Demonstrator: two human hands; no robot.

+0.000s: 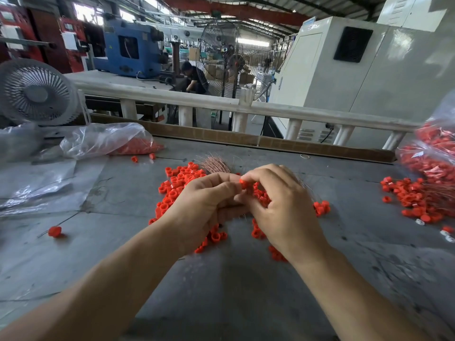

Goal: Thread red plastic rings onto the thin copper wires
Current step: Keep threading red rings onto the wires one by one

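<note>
Grey desk point(221, 279), scuffed, spanning the view. Clear bag point(103, 140) of red rings, far left; second bag point(433, 153) of rings at the right edge. Small fan point(37, 92), far left behind the desk. Ring pile point(177, 183), centre, under and around both hands; smaller pile point(413, 198), right. Wire bundle point(215, 164), copper, fanning out just beyond the hands. Left hand point(209, 205), fingers curled, gripping the near end of the bundle. Right hand point(283, 205), thumb and forefinger pinching one ring point(243, 184) just beside the left fingertips. Stray ring on a wire point(54, 231), near left.
</note>
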